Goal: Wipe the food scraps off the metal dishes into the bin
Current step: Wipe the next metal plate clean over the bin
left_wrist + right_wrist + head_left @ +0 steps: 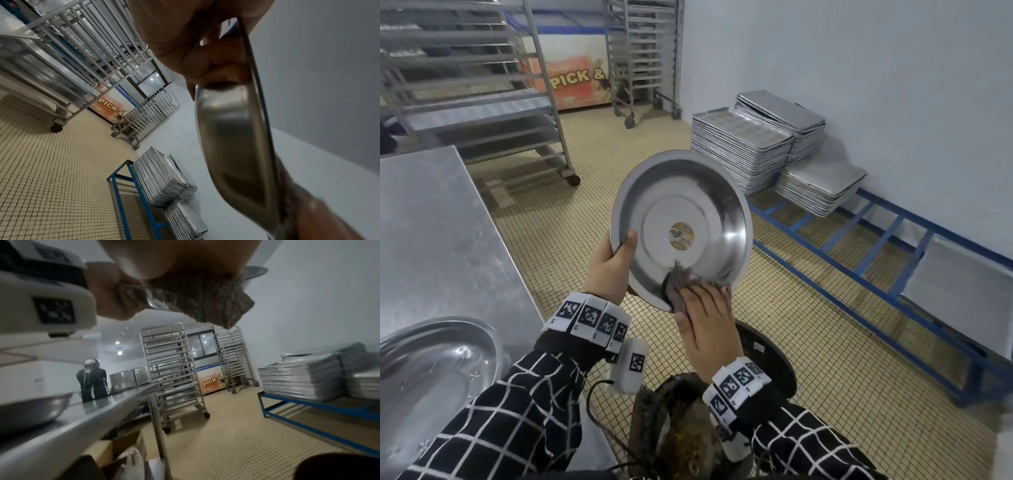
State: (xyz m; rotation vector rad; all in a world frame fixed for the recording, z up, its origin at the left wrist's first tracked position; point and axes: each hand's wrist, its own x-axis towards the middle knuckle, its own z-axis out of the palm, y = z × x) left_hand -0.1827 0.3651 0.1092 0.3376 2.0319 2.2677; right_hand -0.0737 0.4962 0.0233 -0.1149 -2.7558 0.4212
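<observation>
1. My left hand (610,265) grips the dish (681,226) at its left rim, thumb on the inner face and the other fingers behind it. The dish is in the air, tilted steeply, with its hollow side turned to me and its low edge toward me.

2. My right hand (707,322) is just below the dish, at the near low rim. Its fingers lie almost straight and press a cloth (681,286) flat against the inner wall. In the right wrist view the cloth (205,300) hangs out from under my palm.

3. The relation that matters: the bin (688,428) is under and nearer than the low rim, almost straight below my right hand. So I judge that a wipe must go down and toward me, over the low edge, and the scraps will fall into the bin. The right hand is the nearer one to the bin.

4. The inner face looks mostly clean; only a round sticker (681,235) is in the middle. I cannot tell if scraps are left under the cloth.

5. At my left is the steel bench (438,219), and on its near part another dish (431,373) lies flat.

6. The room: tiled floor (592,205), tray racks (476,85) on wheels at the far left, stacks of trays (743,144) on a low blue frame (876,301) along the right wall.
</observation>
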